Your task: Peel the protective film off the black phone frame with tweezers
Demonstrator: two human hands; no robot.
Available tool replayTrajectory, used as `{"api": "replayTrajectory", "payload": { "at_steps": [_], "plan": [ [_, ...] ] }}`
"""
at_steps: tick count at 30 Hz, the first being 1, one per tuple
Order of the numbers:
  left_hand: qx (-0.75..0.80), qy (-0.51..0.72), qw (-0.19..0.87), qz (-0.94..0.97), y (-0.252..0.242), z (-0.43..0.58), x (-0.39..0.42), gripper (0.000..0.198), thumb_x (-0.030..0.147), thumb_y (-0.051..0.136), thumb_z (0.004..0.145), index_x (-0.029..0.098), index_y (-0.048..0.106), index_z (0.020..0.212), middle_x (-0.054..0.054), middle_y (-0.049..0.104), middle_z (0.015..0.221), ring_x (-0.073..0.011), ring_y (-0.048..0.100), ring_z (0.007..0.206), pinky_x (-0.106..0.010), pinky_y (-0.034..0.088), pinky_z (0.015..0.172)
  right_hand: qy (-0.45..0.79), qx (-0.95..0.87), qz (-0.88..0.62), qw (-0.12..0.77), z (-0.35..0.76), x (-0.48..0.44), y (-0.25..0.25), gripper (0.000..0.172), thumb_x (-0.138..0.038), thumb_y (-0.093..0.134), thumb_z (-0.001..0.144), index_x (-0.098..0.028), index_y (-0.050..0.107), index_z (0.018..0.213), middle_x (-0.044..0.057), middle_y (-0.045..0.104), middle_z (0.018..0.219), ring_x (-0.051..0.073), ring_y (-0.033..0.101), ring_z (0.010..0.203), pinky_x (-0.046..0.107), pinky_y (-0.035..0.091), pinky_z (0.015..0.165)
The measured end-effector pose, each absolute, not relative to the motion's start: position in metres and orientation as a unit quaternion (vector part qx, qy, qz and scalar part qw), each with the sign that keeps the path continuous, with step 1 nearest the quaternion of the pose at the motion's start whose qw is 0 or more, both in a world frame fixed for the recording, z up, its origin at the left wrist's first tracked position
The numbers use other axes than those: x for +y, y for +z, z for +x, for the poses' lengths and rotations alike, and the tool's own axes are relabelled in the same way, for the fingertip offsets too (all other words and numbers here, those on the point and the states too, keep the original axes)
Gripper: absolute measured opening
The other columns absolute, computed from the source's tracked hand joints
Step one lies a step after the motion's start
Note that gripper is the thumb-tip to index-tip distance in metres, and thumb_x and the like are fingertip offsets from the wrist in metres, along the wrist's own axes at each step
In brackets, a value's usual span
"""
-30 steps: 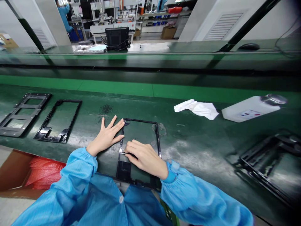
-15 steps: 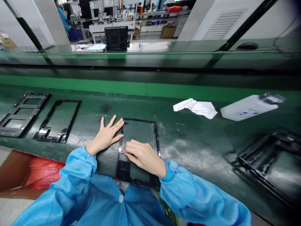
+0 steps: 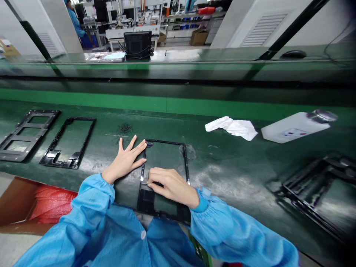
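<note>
Head view: black frame (image 3: 146,200) under left fingertips (image 3: 142,145)

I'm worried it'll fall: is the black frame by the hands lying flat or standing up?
Flat: the black frame lies along the green tabletop, with the left hand at its edge.

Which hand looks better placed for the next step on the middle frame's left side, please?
Probably the right hand: it pinches a thin piece at the frame there; the left hand spreads at its upper-left corner.
</note>
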State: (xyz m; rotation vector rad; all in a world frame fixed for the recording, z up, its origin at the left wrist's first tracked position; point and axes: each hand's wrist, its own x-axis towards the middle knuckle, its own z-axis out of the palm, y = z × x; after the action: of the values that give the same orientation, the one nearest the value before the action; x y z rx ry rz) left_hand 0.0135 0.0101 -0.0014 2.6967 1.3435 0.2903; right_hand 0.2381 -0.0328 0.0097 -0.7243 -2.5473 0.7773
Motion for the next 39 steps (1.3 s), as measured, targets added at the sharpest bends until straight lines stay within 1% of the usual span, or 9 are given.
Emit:
{"api": "replayTrajectory", "payload": {
  "at_steps": [14,18,21,23,25,27,31,36,39],
  "plan": [
    [0.466,0.110,0.038,0.877,-0.008,0.013,0.021,0.060,0.043,0.038,0.101,0.029,0.011,0.153,-0.006,0.030,0.154,-0.0272,0.000,0.147,-0.068,-0.011,0.107,0.382,-0.857,-0.258,0.228,0.243,-0.025,0.012,0.019,-0.027,0.053,0.095,-0.018,0.059,0.080,0.002,0.060,0.081,0.013,0.057,0.074,0.023,0.043,0.069],
    [0.466,0.141,0.056,0.872,-0.003,0.015,0.019,0.055,0.043,0.038,0.101,0.028,0.022,0.151,-0.006,0.031,0.153,-0.0272,0.003,0.147,-0.066,-0.009,0.109,0.367,-0.832,-0.316,0.271,0.245,-0.019,0.009,0.021,-0.030,0.054,0.095,-0.018,0.060,0.079,0.003,0.059,0.082,0.014,0.056,0.074,0.025,0.044,0.070],
    [0.461,0.204,0.115,0.856,0.006,0.017,0.013,0.039,0.040,0.032,0.103,0.027,0.049,0.136,-0.005,0.045,0.146,-0.0245,0.019,0.145,-0.057,0.002,0.115,0.334,-0.817,-0.356,0.308,0.246,-0.017,0.009,0.019,-0.030,0.054,0.095,-0.018,0.060,0.081,0.003,0.059,0.083,0.015,0.057,0.076,0.025,0.045,0.069],
    [0.453,0.251,0.166,0.839,0.012,0.020,0.008,0.038,0.037,0.029,0.104,0.025,0.063,0.116,-0.003,0.061,0.128,-0.0214,0.039,0.136,-0.048,0.017,0.115,0.311,-0.812,-0.369,0.328,0.246,-0.017,0.009,0.018,-0.030,0.053,0.095,-0.018,0.060,0.083,0.003,0.059,0.084,0.015,0.057,0.077,0.026,0.045,0.069],
    [0.445,0.278,0.201,0.827,0.016,0.022,0.003,0.038,0.037,0.033,0.103,0.024,0.069,0.099,-0.003,0.069,0.107,-0.0197,0.054,0.119,-0.041,0.032,0.107,0.290,-0.814,-0.373,0.338,0.246,-0.018,0.010,0.016,-0.029,0.052,0.095,-0.019,0.060,0.086,0.004,0.059,0.086,0.016,0.057,0.080,0.026,0.045,0.070],
    [0.442,0.281,0.218,0.823,0.018,0.025,0.000,0.036,0.040,0.041,0.100,0.023,0.069,0.086,-0.002,0.068,0.094,-0.0195,0.057,0.105,-0.038,0.039,0.098,0.270,-0.820,-0.375,0.339,0.246,-0.018,0.010,0.015,-0.029,0.051,0.096,-0.019,0.060,0.089,0.005,0.059,0.088,0.016,0.057,0.082,0.026,0.045,0.072],
    [0.431,0.278,0.231,0.827,0.018,0.031,-0.003,0.030,0.041,0.053,0.095,0.021,0.063,0.076,-0.001,0.064,0.086,-0.0188,0.054,0.096,-0.035,0.040,0.091,0.234,-0.835,-0.375,0.328,0.245,-0.019,0.010,0.013,-0.029,0.050,0.096,-0.019,0.059,0.094,0.005,0.059,0.092,0.018,0.058,0.088,0.026,0.046,0.074],
    [0.453,0.276,0.188,0.826,0.016,0.023,0.004,0.030,0.036,0.045,0.098,0.020,0.056,0.077,-0.001,0.061,0.082,-0.0177,0.052,0.089,-0.034,0.039,0.086,0.192,-0.840,-0.390,0.323,0.246,-0.020,0.011,0.014,-0.029,0.049,0.097,-0.020,0.059,0.097,0.006,0.060,0.096,0.018,0.058,0.092,0.027,0.046,0.076],
    [0.544,0.287,0.088,0.783,0.014,0.006,0.014,0.032,0.037,0.042,0.099,0.020,0.055,0.076,-0.002,0.060,0.079,-0.0195,0.052,0.086,-0.036,0.037,0.085,0.186,-0.842,-0.397,0.315,0.248,-0.020,0.011,0.014,-0.029,0.049,0.098,-0.020,0.060,0.097,0.006,0.060,0.097,0.018,0.059,0.092,0.026,0.046,0.075]
  ]
}}
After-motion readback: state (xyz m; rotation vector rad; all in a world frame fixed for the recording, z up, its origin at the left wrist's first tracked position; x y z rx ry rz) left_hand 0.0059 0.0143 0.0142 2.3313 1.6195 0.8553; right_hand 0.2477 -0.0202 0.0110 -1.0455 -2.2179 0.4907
